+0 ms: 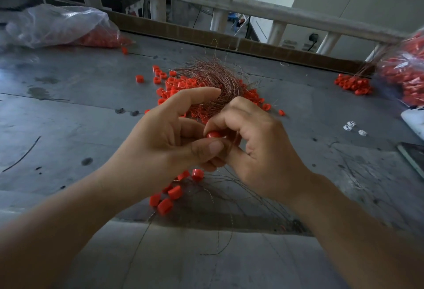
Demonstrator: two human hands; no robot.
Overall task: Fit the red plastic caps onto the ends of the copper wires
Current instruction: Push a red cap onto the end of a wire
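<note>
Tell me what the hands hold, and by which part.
One red plastic cap, pinched by its rounded side between the thumb of the left hand and fingertips of the right hand. Thin wires trail below; whether one is gripped cannot be told.

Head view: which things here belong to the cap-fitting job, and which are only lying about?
Belong to the job: red cap pinched between left hand and right hand; copper wire bundle; loose caps; bag of caps.
Lying about: white scraps; white object at the right edge.
</note>
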